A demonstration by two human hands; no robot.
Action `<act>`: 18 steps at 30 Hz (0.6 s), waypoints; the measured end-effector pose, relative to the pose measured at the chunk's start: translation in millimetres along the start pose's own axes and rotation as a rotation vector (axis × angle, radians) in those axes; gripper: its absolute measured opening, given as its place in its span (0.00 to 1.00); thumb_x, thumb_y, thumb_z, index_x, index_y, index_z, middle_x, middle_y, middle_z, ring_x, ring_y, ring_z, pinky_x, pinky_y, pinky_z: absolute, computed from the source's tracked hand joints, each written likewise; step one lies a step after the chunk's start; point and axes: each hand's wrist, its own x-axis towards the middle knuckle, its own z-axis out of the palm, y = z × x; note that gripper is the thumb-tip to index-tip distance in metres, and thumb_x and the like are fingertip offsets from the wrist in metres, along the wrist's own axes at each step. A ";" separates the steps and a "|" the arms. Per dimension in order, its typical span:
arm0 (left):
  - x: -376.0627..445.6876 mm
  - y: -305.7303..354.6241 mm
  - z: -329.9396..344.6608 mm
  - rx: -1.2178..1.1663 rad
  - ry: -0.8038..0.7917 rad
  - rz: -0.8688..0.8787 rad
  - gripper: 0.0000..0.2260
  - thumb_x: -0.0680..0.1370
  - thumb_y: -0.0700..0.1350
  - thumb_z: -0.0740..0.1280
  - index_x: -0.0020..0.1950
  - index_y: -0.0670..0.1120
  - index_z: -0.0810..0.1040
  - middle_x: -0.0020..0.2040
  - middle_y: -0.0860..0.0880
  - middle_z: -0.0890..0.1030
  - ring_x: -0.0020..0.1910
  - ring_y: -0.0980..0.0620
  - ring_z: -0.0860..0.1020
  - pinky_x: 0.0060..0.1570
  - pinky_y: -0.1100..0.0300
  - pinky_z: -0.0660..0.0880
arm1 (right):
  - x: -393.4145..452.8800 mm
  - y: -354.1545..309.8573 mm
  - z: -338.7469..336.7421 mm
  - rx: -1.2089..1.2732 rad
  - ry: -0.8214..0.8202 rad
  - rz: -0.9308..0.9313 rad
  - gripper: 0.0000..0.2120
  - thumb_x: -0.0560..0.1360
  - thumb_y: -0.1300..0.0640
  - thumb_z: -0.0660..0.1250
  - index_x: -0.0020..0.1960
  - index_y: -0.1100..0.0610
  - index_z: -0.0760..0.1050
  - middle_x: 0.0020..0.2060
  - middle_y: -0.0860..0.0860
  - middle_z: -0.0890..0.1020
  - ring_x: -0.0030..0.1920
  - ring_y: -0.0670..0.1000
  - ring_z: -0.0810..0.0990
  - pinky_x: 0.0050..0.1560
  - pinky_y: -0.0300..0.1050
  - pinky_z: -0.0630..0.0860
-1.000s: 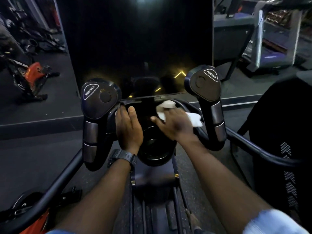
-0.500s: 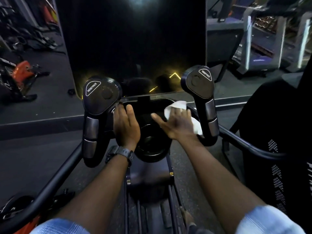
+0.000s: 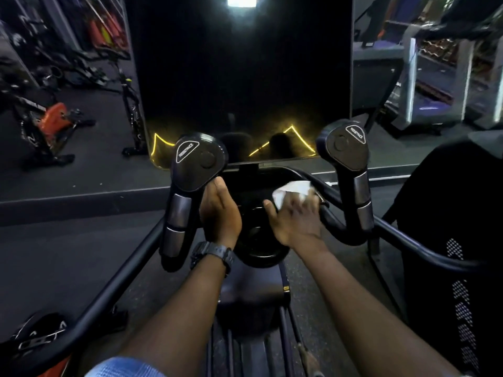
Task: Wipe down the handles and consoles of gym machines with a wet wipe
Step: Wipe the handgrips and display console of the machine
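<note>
My right hand (image 3: 296, 219) presses a crumpled white wet wipe (image 3: 291, 187) onto the curved black bar at the right side of the machine's console tray (image 3: 255, 183), thumb spread out to the left. My left hand (image 3: 220, 213), with a black watch on its wrist, rests on the tray's left edge, fingers reaching up beside the left handle (image 3: 198, 159). The right handle (image 3: 348, 148) stands just right of the wipe. Both handles are black with a round dial on top and grey grip bands below. Behind them rises a large dark screen (image 3: 245, 77).
Black side rails (image 3: 122, 273) run back along both sides of me. A black mesh seat back (image 3: 449, 213) stands close on the right. An orange exercise bike (image 3: 51, 118) is at the far left, and treadmills (image 3: 435, 91) are at the far right.
My right hand has slid the wipe to the right and a little up, from the tray's middle onto the right bar. My left hand has turned more on edge beside the left handle.
</note>
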 end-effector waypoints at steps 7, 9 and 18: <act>-2.6 -11.5 -14.5 -0.411 0.137 -0.284 0.54 0.65 0.84 0.48 0.71 0.42 0.74 0.70 0.41 0.76 0.70 0.44 0.74 0.72 0.43 0.67 | 11.7 -76.3 10.2 0.212 -0.079 -0.722 0.13 0.73 0.53 0.63 0.54 0.56 0.81 0.49 0.54 0.82 0.49 0.59 0.79 0.50 0.54 0.77; -8.1 1.5 -23.9 -0.414 0.066 -0.256 0.42 0.75 0.75 0.51 0.69 0.42 0.76 0.68 0.41 0.77 0.69 0.42 0.74 0.71 0.42 0.67 | 15.8 -55.4 -1.0 0.152 0.022 -0.682 0.08 0.72 0.56 0.65 0.48 0.56 0.81 0.45 0.55 0.82 0.44 0.60 0.78 0.43 0.53 0.77; -19.5 0.6 -30.9 -0.153 -0.179 -0.111 0.25 0.86 0.56 0.47 0.67 0.43 0.75 0.55 0.60 0.73 0.52 0.69 0.68 0.53 0.78 0.60 | -1.0 18.5 -0.2 0.351 0.264 -0.063 0.19 0.76 0.55 0.55 0.57 0.60 0.81 0.55 0.59 0.82 0.60 0.62 0.79 0.67 0.57 0.70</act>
